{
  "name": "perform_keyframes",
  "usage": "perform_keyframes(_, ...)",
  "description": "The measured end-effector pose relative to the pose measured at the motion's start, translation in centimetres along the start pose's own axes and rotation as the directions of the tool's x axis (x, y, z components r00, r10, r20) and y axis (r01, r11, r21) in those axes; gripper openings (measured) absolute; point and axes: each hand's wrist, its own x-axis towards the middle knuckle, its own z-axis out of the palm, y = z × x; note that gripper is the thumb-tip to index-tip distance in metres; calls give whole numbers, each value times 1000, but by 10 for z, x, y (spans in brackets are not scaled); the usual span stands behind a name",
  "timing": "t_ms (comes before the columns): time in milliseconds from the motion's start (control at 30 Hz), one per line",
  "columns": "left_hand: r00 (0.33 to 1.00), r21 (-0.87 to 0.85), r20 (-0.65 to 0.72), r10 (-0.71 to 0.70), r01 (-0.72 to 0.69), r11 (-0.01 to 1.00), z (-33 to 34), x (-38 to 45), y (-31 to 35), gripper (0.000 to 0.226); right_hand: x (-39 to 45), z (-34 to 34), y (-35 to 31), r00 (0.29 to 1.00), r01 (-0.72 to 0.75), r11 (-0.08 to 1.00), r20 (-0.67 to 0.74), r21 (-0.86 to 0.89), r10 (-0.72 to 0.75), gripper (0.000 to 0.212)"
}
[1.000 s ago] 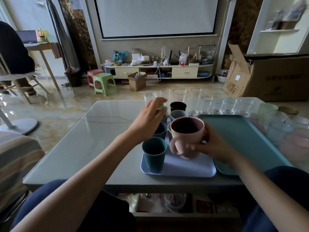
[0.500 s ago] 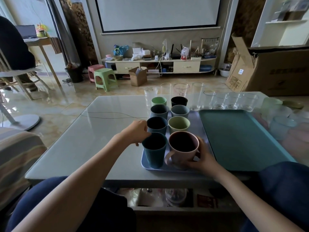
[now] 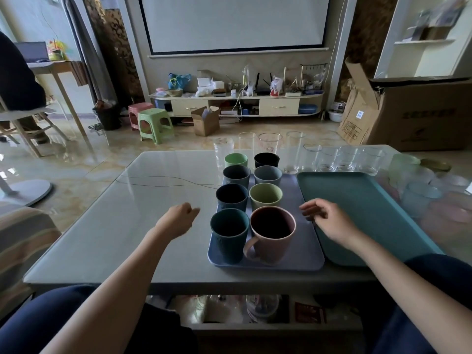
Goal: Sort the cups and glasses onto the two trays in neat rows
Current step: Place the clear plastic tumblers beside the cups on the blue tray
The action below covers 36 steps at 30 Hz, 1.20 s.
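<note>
Both hands hover above the table point(image 3: 107, 226), holding nothing. Left hand point(image 3: 178, 219): fingers loosely curled, just left of the blue tray point(image 3: 306, 254). Right hand point(image 3: 329, 221): fingers relaxed and slightly bent, over the seam between the blue tray and the teal tray point(image 3: 370, 208). Blue tray: eight cups upright in two columns of four. Left column, near to far: teal ribbed cup point(image 3: 228, 236), dark blue cup point(image 3: 231, 199), grey-blue cup point(image 3: 236, 175), light green cup point(image 3: 235, 160). Right column, near to far: pink mug point(image 3: 270, 236) with its handle toward the viewer, olive-green cup point(image 3: 265, 196), pale grey cup point(image 3: 267, 175), black cup point(image 3: 266, 160). Teal tray: bare, just right of the blue tray. Clear glasses point(image 3: 332, 159) stand in a row along the far table edge; frosted tinted glasses point(image 3: 421, 198) crowd the right edge, blurred.
</note>
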Motion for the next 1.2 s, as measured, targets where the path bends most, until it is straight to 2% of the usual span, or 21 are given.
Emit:
perform_keyframes(67,998,75,-10,55,-54,996,11,5,-11,32,21,-6,-11,999,33,998,-1,-56,-33,48)
perform_keyframes(133,993,69,1,116,-116,991,23,12,-13,28,43,-9,-23,998,57,990,17,-128,-56,43)
perform_keyframes(300,992,14,-61,114,-113,993,49,46,-8,41,114,-17,-48,989,136,931,-9,-339,-147,36)
perform_keyframes(467,985,108,-126,120,-107,988,73,75,-17,54,197,-30,-51,978,113,774,-67,-624,-196,42)
perform_keyframes(567,979,179,-168,116,-86,980,81,78,-18,58,240,-33,-42,988,41,685,-75,-727,-138,48)
perform_keyframes(667,976,172,-188,108,-76,982,82,78,-15,65,268,-30,-34,998,-24,623,-54,-782,-28,49)
perform_keyframes(767,981,199,-165,104,-70,978,82,79,-17,70,280,-22,-24,999,-34,630,-33,-776,14,32)
perform_keyframes(867,989,239,-112,99,-70,968,82,80,-17,76,284,-18,-19,993,-65,691,-116,-720,-27,10)
perform_keyframes(967,990,262,-97,106,-77,962,82,79,-17,82,277,-16,-19,986,-70,699,-156,-712,-60,10)
perform_keyframes(1067,988,249,-110,109,-79,965,81,79,-17,86,258,-20,-15,978,20,674,-124,-738,-165,4)
perform_keyframes(1200,983,238,-143,116,-80,968,82,76,-13,78,237,-37,-19,956,123,684,-99,-719,-277,5)
